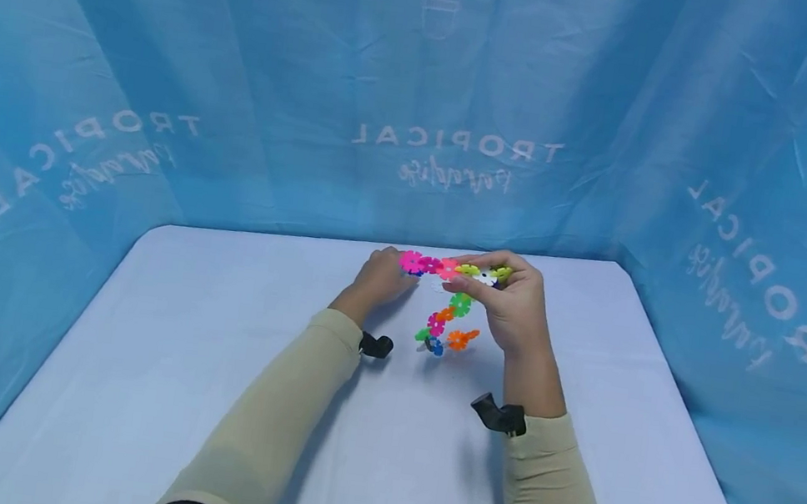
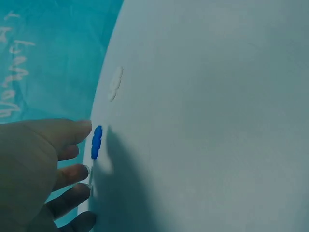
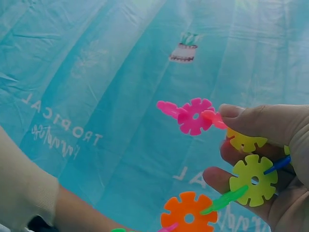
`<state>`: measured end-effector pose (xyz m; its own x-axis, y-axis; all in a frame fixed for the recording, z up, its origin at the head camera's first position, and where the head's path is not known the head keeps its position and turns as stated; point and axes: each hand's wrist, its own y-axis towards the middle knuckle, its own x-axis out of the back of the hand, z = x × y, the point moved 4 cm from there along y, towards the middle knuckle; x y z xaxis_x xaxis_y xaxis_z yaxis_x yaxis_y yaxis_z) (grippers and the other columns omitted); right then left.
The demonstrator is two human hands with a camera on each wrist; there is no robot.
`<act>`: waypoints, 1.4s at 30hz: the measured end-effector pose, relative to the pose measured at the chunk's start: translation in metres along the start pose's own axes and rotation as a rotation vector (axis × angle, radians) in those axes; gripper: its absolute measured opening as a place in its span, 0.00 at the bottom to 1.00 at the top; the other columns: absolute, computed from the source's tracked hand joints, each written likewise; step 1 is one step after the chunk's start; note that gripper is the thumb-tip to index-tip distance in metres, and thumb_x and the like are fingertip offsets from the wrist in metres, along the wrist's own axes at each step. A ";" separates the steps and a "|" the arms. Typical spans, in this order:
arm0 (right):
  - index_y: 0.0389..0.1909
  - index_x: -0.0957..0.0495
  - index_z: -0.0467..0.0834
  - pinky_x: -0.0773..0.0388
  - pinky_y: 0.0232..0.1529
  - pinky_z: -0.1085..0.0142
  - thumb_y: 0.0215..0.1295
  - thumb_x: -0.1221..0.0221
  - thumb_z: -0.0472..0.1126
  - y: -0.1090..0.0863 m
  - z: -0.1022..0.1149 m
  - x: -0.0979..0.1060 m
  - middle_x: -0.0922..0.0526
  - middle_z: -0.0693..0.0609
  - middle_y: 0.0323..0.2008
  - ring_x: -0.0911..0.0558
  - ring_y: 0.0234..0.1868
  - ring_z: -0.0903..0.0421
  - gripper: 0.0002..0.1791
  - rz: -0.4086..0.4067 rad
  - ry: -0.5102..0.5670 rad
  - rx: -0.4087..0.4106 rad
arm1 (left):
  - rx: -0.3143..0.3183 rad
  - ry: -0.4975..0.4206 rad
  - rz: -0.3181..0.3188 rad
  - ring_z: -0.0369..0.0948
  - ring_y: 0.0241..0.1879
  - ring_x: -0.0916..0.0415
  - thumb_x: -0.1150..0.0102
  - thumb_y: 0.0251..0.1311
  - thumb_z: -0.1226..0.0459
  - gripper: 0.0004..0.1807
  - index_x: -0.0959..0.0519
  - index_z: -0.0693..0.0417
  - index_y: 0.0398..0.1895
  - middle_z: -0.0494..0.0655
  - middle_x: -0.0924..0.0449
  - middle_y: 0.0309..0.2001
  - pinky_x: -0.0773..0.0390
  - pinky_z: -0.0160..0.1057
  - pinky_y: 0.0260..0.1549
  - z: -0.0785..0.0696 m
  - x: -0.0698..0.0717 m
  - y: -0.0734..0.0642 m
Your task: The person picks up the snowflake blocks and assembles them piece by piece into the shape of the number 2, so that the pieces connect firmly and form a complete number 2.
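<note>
My right hand pinches a chain of interlocking flower-shaped plastic discs between thumb and fingers. One branch, pink to coral, sticks out to the left; another, with green, orange and pink discs, hangs below. In the right wrist view the thumb presses near a coral disc, and a yellow-green disc lies against the fingers. My left hand reaches to the table's far edge. Its fingers are spread and loosely bent beside a blue disc, seen edge-on. A white disc lies a little farther along.
A white-covered table extends under both arms. Blue printed curtains hang behind it and on both sides. Orange discs show below the right hand; whether they join the chain I cannot tell.
</note>
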<state>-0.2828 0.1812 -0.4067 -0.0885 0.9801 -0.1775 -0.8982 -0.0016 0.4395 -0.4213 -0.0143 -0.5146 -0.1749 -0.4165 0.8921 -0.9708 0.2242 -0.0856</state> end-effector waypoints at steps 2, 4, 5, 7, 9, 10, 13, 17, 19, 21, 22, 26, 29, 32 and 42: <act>0.44 0.15 0.34 0.15 0.50 0.50 0.65 0.27 0.30 0.000 0.000 0.000 0.14 0.34 0.48 0.11 0.40 0.36 0.10 0.002 0.001 -0.001 | 0.032 -0.011 -0.003 0.54 0.68 0.33 0.32 0.70 0.48 0.35 0.25 0.61 0.71 0.56 0.29 0.69 0.27 0.52 0.65 -0.002 -0.002 0.004; 0.44 0.15 0.34 0.15 0.50 0.51 0.65 0.27 0.30 -0.001 0.001 0.000 0.14 0.34 0.47 0.11 0.40 0.37 0.10 0.000 -0.001 0.001 | 0.044 -0.021 -0.009 0.54 0.66 0.33 0.32 0.69 0.49 0.33 0.24 0.59 0.70 0.56 0.29 0.67 0.27 0.53 0.63 -0.005 -0.003 0.008; 0.44 0.15 0.34 0.15 0.50 0.51 0.65 0.27 0.30 -0.001 0.001 0.000 0.14 0.34 0.47 0.11 0.39 0.37 0.10 -0.002 -0.005 0.002 | 0.044 -0.020 -0.011 0.54 0.66 0.33 0.32 0.70 0.50 0.32 0.23 0.58 0.70 0.56 0.29 0.67 0.27 0.53 0.63 -0.006 -0.003 0.010; 0.44 0.15 0.34 0.15 0.50 0.51 0.65 0.27 0.30 -0.001 0.002 0.000 0.14 0.34 0.47 0.10 0.39 0.38 0.10 -0.003 -0.006 0.007 | 0.039 -0.015 -0.011 0.54 0.65 0.32 0.32 0.70 0.51 0.31 0.23 0.57 0.70 0.56 0.28 0.65 0.26 0.53 0.62 -0.007 -0.005 0.013; 0.45 0.15 0.33 0.15 0.50 0.51 0.65 0.28 0.29 -0.001 0.002 0.000 0.14 0.34 0.47 0.10 0.39 0.39 0.10 0.000 0.000 0.010 | 0.039 -0.026 0.002 0.54 0.66 0.32 0.32 0.70 0.54 0.30 0.24 0.57 0.71 0.55 0.27 0.65 0.27 0.52 0.64 -0.008 -0.007 0.016; 0.45 0.15 0.32 0.15 0.49 0.51 0.65 0.28 0.29 -0.001 0.002 0.001 0.14 0.34 0.47 0.10 0.40 0.39 0.10 0.001 0.001 0.010 | 0.043 -0.040 0.011 0.53 0.66 0.31 0.31 0.70 0.55 0.30 0.24 0.57 0.71 0.55 0.27 0.65 0.27 0.51 0.64 -0.008 -0.008 0.016; 0.45 0.16 0.32 0.15 0.49 0.51 0.65 0.28 0.29 -0.001 0.002 0.001 0.14 0.34 0.48 0.10 0.40 0.39 0.11 0.007 -0.003 0.004 | 0.060 -0.099 0.032 0.52 0.66 0.29 0.28 0.68 0.58 0.32 0.26 0.58 0.71 0.54 0.24 0.65 0.28 0.50 0.66 -0.007 -0.008 0.015; 0.45 0.15 0.32 0.15 0.49 0.51 0.64 0.28 0.29 -0.001 0.001 0.002 0.14 0.34 0.47 0.11 0.39 0.36 0.11 -0.005 -0.007 -0.004 | 0.024 -0.220 -0.007 0.51 0.60 0.24 0.28 0.67 0.62 0.27 0.25 0.59 0.66 0.54 0.20 0.58 0.23 0.50 0.60 -0.004 -0.001 0.004; 0.46 0.15 0.32 0.15 0.48 0.50 0.64 0.28 0.29 -0.001 0.001 0.003 0.14 0.33 0.47 0.11 0.39 0.34 0.11 -0.011 0.000 -0.005 | -0.016 -0.311 -0.059 0.50 0.53 0.21 0.29 0.69 0.63 0.21 0.22 0.58 0.61 0.52 0.18 0.51 0.19 0.48 0.52 -0.002 0.007 -0.006; 0.46 0.16 0.31 0.15 0.47 0.49 0.65 0.28 0.29 0.000 0.001 0.002 0.14 0.33 0.47 0.12 0.39 0.32 0.11 -0.012 0.003 -0.004 | -0.051 -0.426 -0.122 0.48 0.47 0.21 0.31 0.71 0.63 0.14 0.17 0.56 0.55 0.49 0.18 0.45 0.17 0.45 0.44 0.000 0.017 -0.018; 0.46 0.16 0.31 0.15 0.47 0.49 0.65 0.28 0.29 0.001 0.001 0.002 0.14 0.33 0.48 0.12 0.39 0.33 0.11 -0.011 -0.001 -0.005 | -0.070 -0.494 -0.155 0.48 0.44 0.20 0.32 0.71 0.63 0.11 0.16 0.55 0.53 0.47 0.17 0.42 0.17 0.44 0.41 0.001 0.024 -0.026; 0.45 0.15 0.33 0.15 0.50 0.50 0.65 0.27 0.33 0.001 -0.001 -0.001 0.14 0.34 0.48 0.11 0.38 0.34 0.12 -0.013 -0.021 -0.022 | -0.144 -0.743 -0.268 0.47 0.43 0.17 0.32 0.73 0.58 0.12 0.14 0.55 0.51 0.45 0.15 0.42 0.16 0.41 0.41 0.007 0.053 -0.064; 0.45 0.15 0.33 0.16 0.53 0.51 0.66 0.27 0.34 0.001 -0.003 -0.002 0.14 0.35 0.48 0.11 0.38 0.35 0.11 -0.018 -0.024 -0.037 | -0.220 -0.844 -0.323 0.46 0.42 0.14 0.30 0.71 0.55 0.14 0.14 0.55 0.50 0.50 0.13 0.43 0.14 0.41 0.44 0.009 0.073 -0.096; 0.44 0.15 0.33 0.16 0.52 0.51 0.66 0.27 0.33 0.000 -0.004 -0.004 0.14 0.34 0.48 0.11 0.38 0.35 0.11 -0.015 -0.012 -0.051 | -0.282 -0.882 -0.355 0.44 0.41 0.13 0.29 0.70 0.57 0.13 0.14 0.56 0.48 0.52 0.12 0.43 0.14 0.40 0.44 0.009 0.085 -0.123; 0.43 0.16 0.35 0.17 0.54 0.53 0.65 0.26 0.34 -0.003 -0.003 -0.016 0.14 0.36 0.48 0.10 0.37 0.37 0.10 0.044 -0.060 -0.099 | -0.346 -0.896 -0.433 0.46 0.40 0.12 0.30 0.68 0.68 0.10 0.16 0.61 0.50 0.49 0.11 0.42 0.14 0.41 0.44 -0.002 0.101 -0.164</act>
<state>-0.2801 0.1648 -0.4074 -0.1056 0.9888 -0.1053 -0.9323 -0.0616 0.3563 -0.2795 -0.0917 -0.4099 -0.0192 -0.9884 0.1504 -0.9041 0.0814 0.4195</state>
